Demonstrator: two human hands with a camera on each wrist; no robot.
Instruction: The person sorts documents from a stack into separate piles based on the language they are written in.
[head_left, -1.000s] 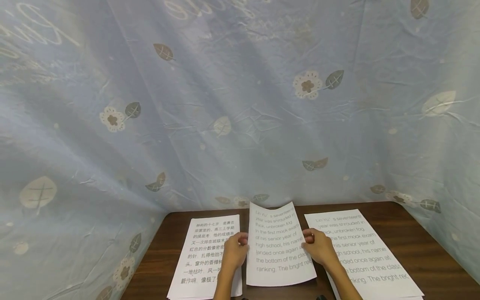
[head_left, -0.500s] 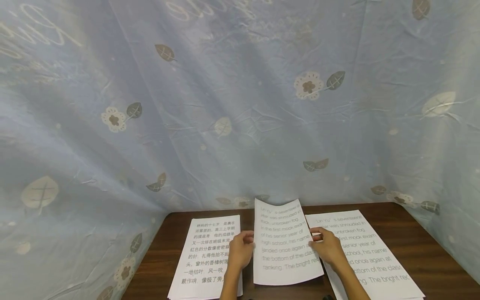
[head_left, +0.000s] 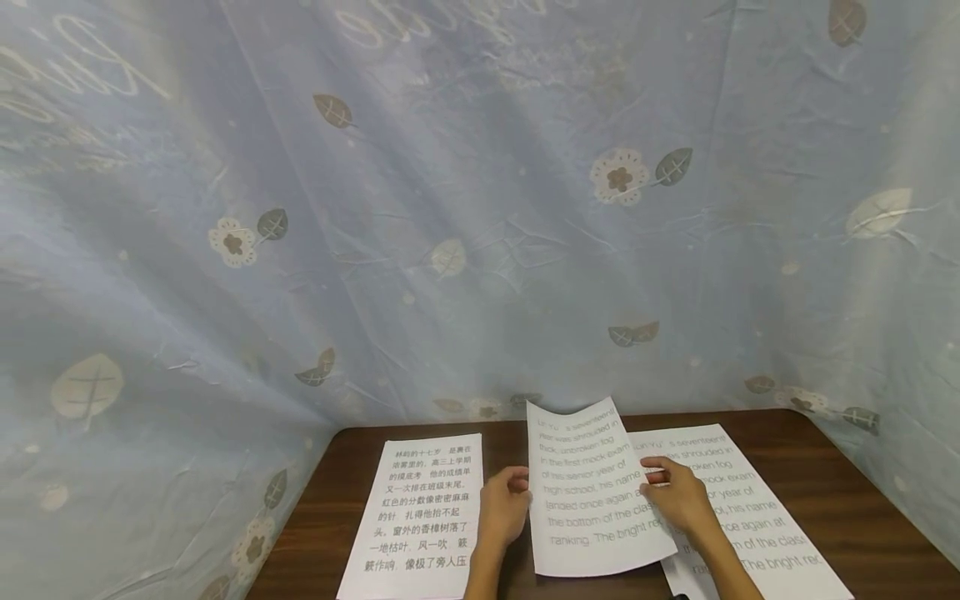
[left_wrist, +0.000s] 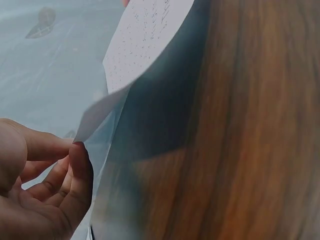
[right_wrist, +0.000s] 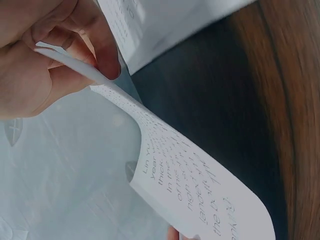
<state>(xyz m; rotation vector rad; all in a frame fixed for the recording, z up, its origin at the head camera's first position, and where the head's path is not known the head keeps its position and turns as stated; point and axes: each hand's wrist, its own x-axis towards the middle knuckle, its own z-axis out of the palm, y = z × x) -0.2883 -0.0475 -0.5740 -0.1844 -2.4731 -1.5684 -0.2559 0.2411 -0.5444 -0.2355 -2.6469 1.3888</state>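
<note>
A curved sheet of paper [head_left: 588, 492] printed in English hangs raised over the table between both hands. Its left edge is pinched between thumb and fingers of my left hand [head_left: 505, 506], as the left wrist view confirms [left_wrist: 55, 185]. On the opposite edge, my right hand [head_left: 678, 496] grips the paper, thumb on one face and fingers on the other in the right wrist view. Beneath the right hand lies a stack of English-printed sheets [head_left: 787, 542], partly covered by the held sheet and the forearm. A stack of Chinese-printed sheets [head_left: 416, 517] lies left of the left hand.
The dark wood-grain table [head_left: 315, 508] carries both stacks. Behind it and along its left side hangs a pale blue curtain [head_left: 480, 208] with leaf and flower patterns. Table surface shows to the right of the English stack.
Both hands have carried the held sheet to the right, so it overlaps the English stack. More of the Chinese stack shows now. Both stacks stay in place on the table.
</note>
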